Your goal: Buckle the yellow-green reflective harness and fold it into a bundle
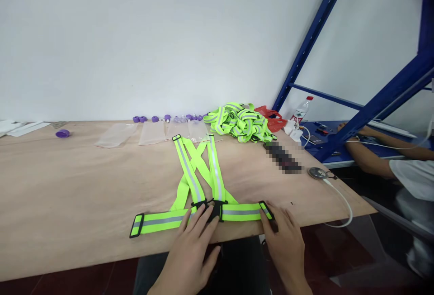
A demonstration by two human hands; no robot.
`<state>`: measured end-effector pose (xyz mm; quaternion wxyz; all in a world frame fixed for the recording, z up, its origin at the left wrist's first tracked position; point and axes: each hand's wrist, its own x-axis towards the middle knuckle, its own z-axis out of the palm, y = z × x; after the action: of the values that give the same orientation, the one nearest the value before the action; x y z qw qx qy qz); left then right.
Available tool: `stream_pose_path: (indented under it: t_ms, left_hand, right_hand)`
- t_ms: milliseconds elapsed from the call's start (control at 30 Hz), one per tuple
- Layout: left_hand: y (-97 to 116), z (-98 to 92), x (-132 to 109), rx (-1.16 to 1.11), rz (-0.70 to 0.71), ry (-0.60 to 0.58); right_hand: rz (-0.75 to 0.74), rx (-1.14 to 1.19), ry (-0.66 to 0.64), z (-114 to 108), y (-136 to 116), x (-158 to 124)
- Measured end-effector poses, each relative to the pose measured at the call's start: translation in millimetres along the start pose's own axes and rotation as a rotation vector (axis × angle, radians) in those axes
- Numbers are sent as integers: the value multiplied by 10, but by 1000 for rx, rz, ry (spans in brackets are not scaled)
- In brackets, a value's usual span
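A fluorescent yellow-green reflective vest made of straps (190,173) lies spread on the table near its front edge, its shoulder straps pointing away and crossing behind. Grey stripes run along the straps, with black sliders at the ends. My left hand (193,249) rests on the black buckle part at the middle of the waist strap, its fingers stretched out and slightly apart. At the right end of that strap, my right hand (285,236) has thumb and fingers around the black slider (266,210). The left slider (137,226) lies flat, untouched.
Behind lies a heap of similar straps (237,121) beside a red plastic bag (273,118). Clear bags (152,133) and several purple pieces (155,119) line the wall. A round device (318,173) with a white cable sits right. Past the blue frame (312,28), another person's arm (366,154) shows.
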<state>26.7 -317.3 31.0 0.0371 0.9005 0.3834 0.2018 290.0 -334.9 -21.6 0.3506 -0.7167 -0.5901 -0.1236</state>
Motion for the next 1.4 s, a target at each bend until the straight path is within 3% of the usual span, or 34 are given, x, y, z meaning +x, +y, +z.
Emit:
stream_pose_path:
  t_ms: [167, 233, 333, 433, 533, 600, 700, 800, 867, 1033, 1400]
  left_hand:
    - [-4, 106, -49, 16, -4, -66]
    - [3, 102, -61, 18, 4, -66]
    - [41, 142, -63, 11, -7, -79]
    - [51, 243, -92, -31, -57, -108]
    - [28, 286, -117, -42, -68, -120]
    - [18, 247, -104, -20, -46, -123]
    - [22, 153, -53, 30, -12, -106]
    - [28, 110, -12, 62, -11, -102]
    - [22, 109, -3, 75, -16, -98]
    - [6, 102, -5, 98, 17, -75]
    - [107, 295, 165, 53, 117, -114]
  right_hand:
    - [222, -31, -10, -211, -171, 304]
    - [187, -13, 57, -278, -405, 440]
    - [-226, 92, 82, -248, -948, 513]
    - [-647, 189, -24, -73, -1486, 443]
    - [-723, 236, -118, 84, -1688, 417]
    - [-597, 301, -147, 96, -1581, 483]
    - [-219, 365, -97, -12, -1163, 654]
    - [170, 238, 10, -131, -636, 755]
    - [282, 122, -9, -154, -328, 729]
    - [249, -45, -143, -65, 62, 481]
    - [210, -25, -179, -93, 184, 330]
